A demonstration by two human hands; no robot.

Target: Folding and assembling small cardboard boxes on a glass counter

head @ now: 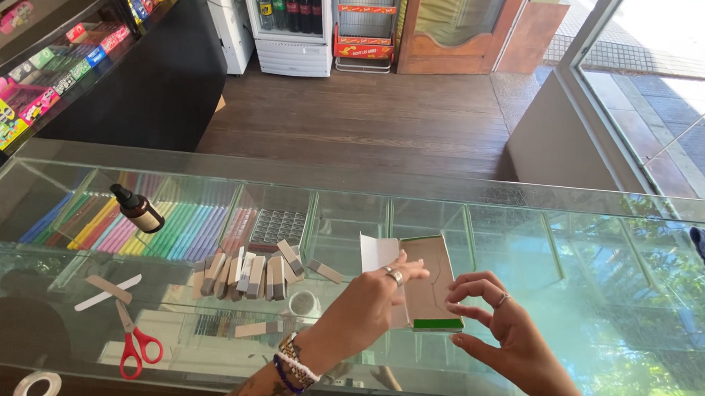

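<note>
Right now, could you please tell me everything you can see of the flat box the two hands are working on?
The flat box looks like thin cardboard, tan inside with a green edge at its near end and a white flap folded up at its far left corner. It lies open on the glass counter. The left hand rests across its left side, fingers on it; the right hand pinches beside its right edge.

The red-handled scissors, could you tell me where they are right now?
The red-handled scissors lie at the lower left of the glass counter, beside a white strip.
</note>
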